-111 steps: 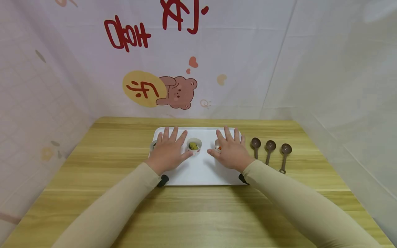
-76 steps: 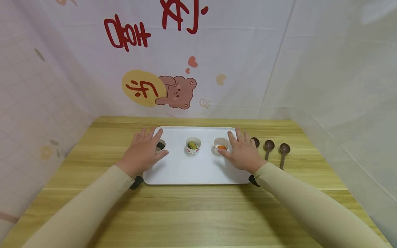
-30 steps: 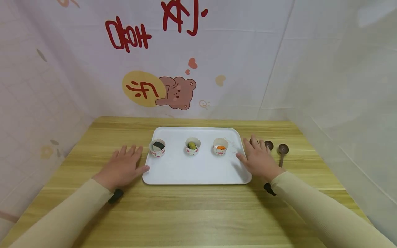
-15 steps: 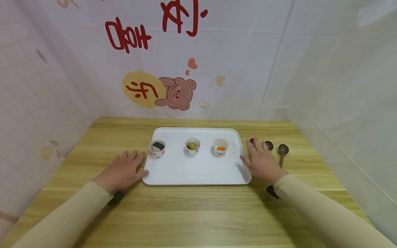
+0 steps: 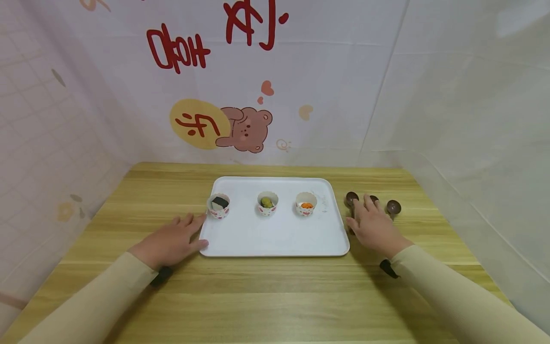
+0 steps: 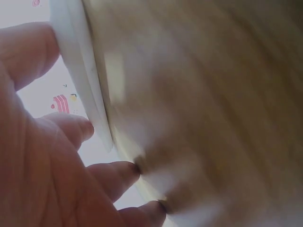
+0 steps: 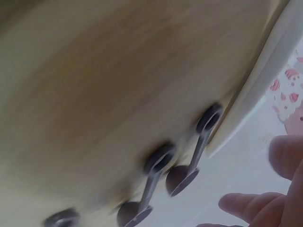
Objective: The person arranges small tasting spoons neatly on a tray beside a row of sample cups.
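A white tray [image 5: 275, 239] bears three printed paper cups. The left cup [image 5: 218, 210] holds a black-and-white piece, the middle cup [image 5: 268, 208] a green one, the right cup [image 5: 306, 209] something orange. My left hand [image 5: 169, 241] lies at the tray's left edge, its fingers fairly straight; in the left wrist view the thumb is against the tray rim [image 6: 78, 47]. Over the brown measuring spoons my right hand [image 5: 375, 229] is held with fingers extended, gripping nothing. It partly hides the middle spoon [image 5: 374, 198] and handles. In the right wrist view, the ring-ended spoon handles [image 7: 150, 187] show below the fingers.
The left spoon [image 5: 352, 197] and right spoon [image 5: 393, 207] lie beside the tray on the wood-grain table [image 5: 275, 296]. A white printed curtain [image 5: 326, 71] hangs behind, with pale curtains at both sides.
Both hands have moved outward from above the tray: the left to the tray's left edge, the right over the spoons, most recently a little further right. Tray, cups and spoons look nearly unmoved.
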A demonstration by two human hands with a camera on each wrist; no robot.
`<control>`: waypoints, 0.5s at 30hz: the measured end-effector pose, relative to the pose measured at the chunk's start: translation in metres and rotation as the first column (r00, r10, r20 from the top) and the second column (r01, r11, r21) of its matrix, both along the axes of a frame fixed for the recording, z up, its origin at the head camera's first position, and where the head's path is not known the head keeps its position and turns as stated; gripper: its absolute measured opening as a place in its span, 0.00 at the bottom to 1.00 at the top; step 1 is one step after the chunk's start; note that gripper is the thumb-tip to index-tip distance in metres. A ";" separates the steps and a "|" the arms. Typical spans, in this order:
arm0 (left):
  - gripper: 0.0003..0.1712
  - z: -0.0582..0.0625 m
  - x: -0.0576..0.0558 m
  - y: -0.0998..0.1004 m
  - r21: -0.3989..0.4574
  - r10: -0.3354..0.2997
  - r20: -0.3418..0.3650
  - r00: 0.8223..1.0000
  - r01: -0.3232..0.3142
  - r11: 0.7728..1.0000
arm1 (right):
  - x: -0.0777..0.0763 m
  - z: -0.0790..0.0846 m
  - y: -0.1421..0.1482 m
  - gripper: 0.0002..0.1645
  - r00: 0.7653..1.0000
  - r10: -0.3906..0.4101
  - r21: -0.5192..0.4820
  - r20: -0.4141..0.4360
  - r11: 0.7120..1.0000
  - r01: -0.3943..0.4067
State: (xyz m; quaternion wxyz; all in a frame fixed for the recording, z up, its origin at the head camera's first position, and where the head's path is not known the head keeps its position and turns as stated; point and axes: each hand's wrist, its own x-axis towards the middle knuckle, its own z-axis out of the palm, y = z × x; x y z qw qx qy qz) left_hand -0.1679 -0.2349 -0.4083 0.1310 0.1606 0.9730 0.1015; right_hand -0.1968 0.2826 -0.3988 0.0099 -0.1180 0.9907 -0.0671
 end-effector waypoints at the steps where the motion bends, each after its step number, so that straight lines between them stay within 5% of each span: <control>1: 0.49 0.000 0.000 0.000 0.002 0.001 0.007 1.000 -0.001 1.000 | 0.001 0.001 0.002 0.39 1.000 0.004 0.002 -0.005 1.000 -0.004; 7: 0.50 0.002 0.001 0.002 0.013 0.007 0.035 0.999 -0.008 1.000 | -0.001 0.008 0.023 0.20 1.000 -0.013 0.002 -0.024 1.000 0.014; 15: 0.50 0.009 0.001 0.005 0.009 0.039 0.091 0.995 -0.040 0.999 | -0.001 0.015 0.059 0.18 0.993 -0.114 0.041 0.031 0.993 0.112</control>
